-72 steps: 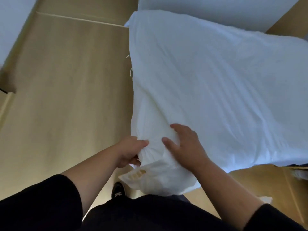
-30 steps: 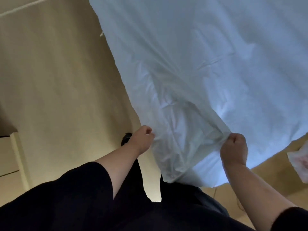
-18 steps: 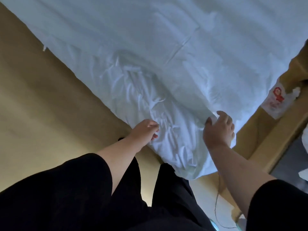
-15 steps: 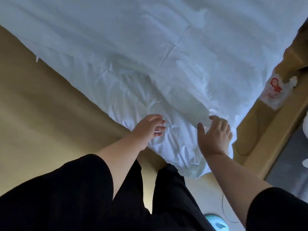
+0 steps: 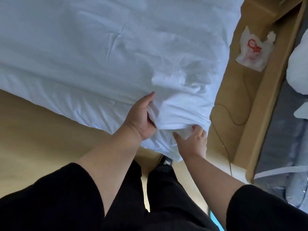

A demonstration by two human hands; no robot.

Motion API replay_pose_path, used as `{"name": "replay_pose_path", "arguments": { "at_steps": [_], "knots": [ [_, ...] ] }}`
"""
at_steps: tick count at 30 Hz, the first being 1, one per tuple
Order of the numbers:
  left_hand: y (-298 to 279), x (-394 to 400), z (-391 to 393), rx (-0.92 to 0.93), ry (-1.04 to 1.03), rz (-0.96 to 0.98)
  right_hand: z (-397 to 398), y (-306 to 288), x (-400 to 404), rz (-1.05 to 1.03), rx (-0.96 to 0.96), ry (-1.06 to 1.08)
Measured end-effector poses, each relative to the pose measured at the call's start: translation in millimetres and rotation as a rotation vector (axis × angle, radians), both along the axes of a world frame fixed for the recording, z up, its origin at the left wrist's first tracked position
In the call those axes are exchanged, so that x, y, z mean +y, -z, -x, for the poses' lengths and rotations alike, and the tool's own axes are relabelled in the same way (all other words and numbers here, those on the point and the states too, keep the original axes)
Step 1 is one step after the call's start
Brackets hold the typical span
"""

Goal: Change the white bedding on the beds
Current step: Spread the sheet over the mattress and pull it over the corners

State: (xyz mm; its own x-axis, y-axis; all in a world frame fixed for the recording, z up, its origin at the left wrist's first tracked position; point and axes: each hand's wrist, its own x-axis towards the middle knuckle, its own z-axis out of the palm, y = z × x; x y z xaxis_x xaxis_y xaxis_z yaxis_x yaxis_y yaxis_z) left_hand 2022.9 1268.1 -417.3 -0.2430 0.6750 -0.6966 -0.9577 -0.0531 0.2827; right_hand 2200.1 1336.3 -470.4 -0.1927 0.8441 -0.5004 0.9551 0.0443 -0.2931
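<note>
**Both hands on the near corner of the white bedding**

The white bedding (image 5: 103, 52) lies spread across the bed, filling the upper left of the view; its long edge runs from the far left down toward the person, ending in a bunched corner just in front of the legs. That corner sits between the two hands. The left hand (image 5: 141, 119) is the nearer to the main body of the cloth: its fingers curl round a fold at the edge, thumb on top, gripping it. The right hand (image 5: 191, 140) is at the very tip of the corner, fingers half bent and pinching a bit of gathered cloth against the thumb; how firm that hold is cannot be told. The coming move likely turns on this corner, since the slack hangs down and toward the person while the bulk lies up and to the left.

To the right, a wooden ledge (image 5: 236, 100) runs alongside the bed, with a crumpled wrapper (image 5: 251, 52) and a thin cord (image 5: 233, 120) on it.

Half a second ago both hands were spread open just over the cloth, holding nothing; now each has closed on the corner, and the view has swung right, showing more of the ledge.
</note>
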Motion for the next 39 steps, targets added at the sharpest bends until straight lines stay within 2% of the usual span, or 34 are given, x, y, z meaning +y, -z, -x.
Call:
{"name": "replay_pose_path", "arguments": {
  "at_steps": [3, 5, 8, 11, 14, 17, 18, 22, 27, 29, 30, 31, 33, 34, 35, 37, 39],
  "knots": [
    [-18.0, -18.4, -24.6, -0.007, -0.062, 0.006, 12.0, 6.1, 0.9, -0.006, -0.028, -0.049],
    [-17.7, -31.4, -38.5, -0.013, -0.073, 0.021, 14.6, 10.0, 0.7, -0.042, -0.045, -0.155],
    [-7.2, -52.6, -54.6, -0.009, 0.001, 0.165, 1.2, 17.4, 10.7, -0.091, -0.06, -0.28],
    [15.5, -80.5, -71.1, -0.05, 0.039, 0.283, -25.0, 29.1, 11.2, -0.169, 0.104, -0.32],
    [41.1, -112.1, -85.1, -0.057, 0.085, 0.426, -52.0, 36.8, -4.5, 0.002, 0.302, -0.237],
    [59.9, -132.8, -86.9, -0.077, 0.107, 0.501, -95.6, 33.5, -26.5, 0.239, 0.318, -0.115],
    [65.6, -136.5, -85.0, -0.076, 0.125, 0.514, -114.4, 30.8, -35.5, 0.256, 0.259, -0.172],
    [82.8, -151.1, -95.3, -0.04, 0.292, 0.56, -176.4, 29.0, -82.8, 0.189, -0.222, -0.502],
    [104.4, -197.3, -106.1, -0.113, 0.216, 0.615, -183.7, 64.0, -116.6, 0.122, -0.293, -0.402],
    [120.1, -221.7, -92.7, -0.085, 0.204, 0.645, -173.1, 84.8, -124.0, 0.14, -0.315, -0.276],
    [129.2, -231.1, -85.2, -0.059, 0.206, 0.676, -171.4, 100.0, -127.7, 0.158, -0.29, -0.084],
    [137.7, -238.1, -79.3, -0.037, 0.215, 0.697, -168.5, 111.3, -128.7, 0.19, -0.242, 0.196],
    [153.6, -254.8, -65.8, 0.028, 0.223, 0.762, -149.6, 134.0, -134.5, 0.273, -0.035, 0.745],
    [162.0, -262.6, -60.1, 0.068, 0.229, 0.795, -137.0, 145.0, -143.2, 0.364, 0.061, 0.901],
    [170.9, -266.6, -57.0, 0.093, 0.226, 0.805, -124.1, 151.7, -151.2, 0.48, 0.146, 0.978],
    [190.8, -265.9, -54.9, 0.083, 0.175, 0.755, -102.1, 162.5, -168.0, 0.722, 0.382, 0.983],
    [208.0, -253.3, -52.0, 0.083, 0.095, 0.674, -90.3, 177.6, -176.6, 0.821, 0.547, 0.999]
  ]
}}
